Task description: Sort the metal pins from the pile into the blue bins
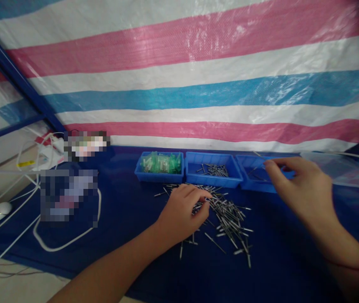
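Observation:
My left hand (186, 208) hovers at the near left side of a loose pile of metal blind rivets (231, 219). Its thumb and index finger curl toward each other, and whatever lies between the tips is too small to make out. Over the right blue bin (245, 185) is my right hand (302, 185), with thumb and index tips brought together; what they hold, if anything, does not show. That bin has a few thin pieces inside, partly covered by the hand. The middle blue bin (212, 181) contains several rivets (215, 170).
The left blue bin (159, 176) holds green-and-clear plastic packets (162, 163). White cables (67, 248) and a white plug-like device (1, 212) lie at left. Clear plastic (346, 172) sits at right. A striped sheet (179, 92) hangs behind the blue table (119, 189).

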Available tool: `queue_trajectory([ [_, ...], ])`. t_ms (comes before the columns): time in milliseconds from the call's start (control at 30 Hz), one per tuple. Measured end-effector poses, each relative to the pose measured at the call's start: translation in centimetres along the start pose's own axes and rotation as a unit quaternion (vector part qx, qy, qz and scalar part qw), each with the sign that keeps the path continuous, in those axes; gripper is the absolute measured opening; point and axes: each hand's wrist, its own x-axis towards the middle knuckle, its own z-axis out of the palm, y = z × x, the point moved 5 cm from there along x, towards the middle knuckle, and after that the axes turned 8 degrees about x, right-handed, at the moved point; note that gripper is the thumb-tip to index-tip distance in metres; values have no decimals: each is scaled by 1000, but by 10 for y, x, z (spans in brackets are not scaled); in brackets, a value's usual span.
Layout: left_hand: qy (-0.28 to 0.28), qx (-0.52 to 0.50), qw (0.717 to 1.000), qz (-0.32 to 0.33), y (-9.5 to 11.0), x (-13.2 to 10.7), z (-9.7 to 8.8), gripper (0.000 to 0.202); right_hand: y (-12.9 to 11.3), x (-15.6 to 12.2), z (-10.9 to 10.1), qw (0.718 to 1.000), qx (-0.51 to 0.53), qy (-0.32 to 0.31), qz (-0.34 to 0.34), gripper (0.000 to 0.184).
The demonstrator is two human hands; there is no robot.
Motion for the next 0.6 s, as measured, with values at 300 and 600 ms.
queue_trajectory([
  [300,-135,130,980,64,0,-2,5,16,-5,2,5,998,-29,-35,-47,39],
  [600,-157,169,971,67,-3,-3,8,14,-66,-31,23,973,107,-123,-164,22],
])
